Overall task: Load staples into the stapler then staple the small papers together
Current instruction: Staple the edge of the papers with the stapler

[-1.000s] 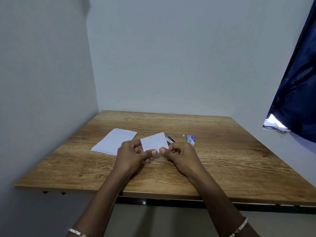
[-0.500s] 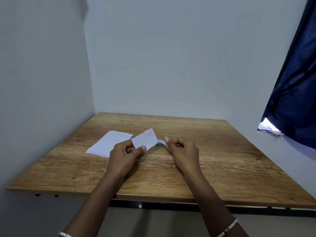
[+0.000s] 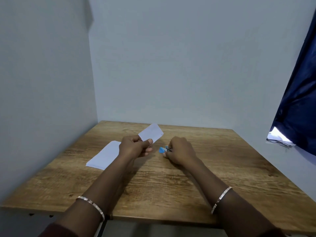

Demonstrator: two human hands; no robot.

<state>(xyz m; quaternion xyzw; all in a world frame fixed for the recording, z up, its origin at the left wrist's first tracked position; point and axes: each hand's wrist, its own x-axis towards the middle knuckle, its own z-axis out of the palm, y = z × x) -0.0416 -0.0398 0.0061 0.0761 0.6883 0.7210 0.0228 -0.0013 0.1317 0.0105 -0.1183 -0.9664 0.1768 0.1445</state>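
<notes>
My left hand (image 3: 135, 147) pinches small white papers (image 3: 151, 133) by their near edge and holds them tilted above the wooden table (image 3: 171, 185). To its right, my right hand (image 3: 179, 151) rests low on the table, its fingers closed around a small blue stapler (image 3: 162, 149). Only the stapler's blue tip and a bit of metal stick out to the left of the fingers. The staple box is hidden behind my right hand.
A stack of white paper sheets (image 3: 104, 155) lies on the table left of my left hand. Grey walls close in at the left and back. A dark blue curtain (image 3: 299, 100) hangs at the right.
My right hand let go of the small papers, dropped to the table and closed on the stapler. My left hand raised the papers alone. The camera view shifted.
</notes>
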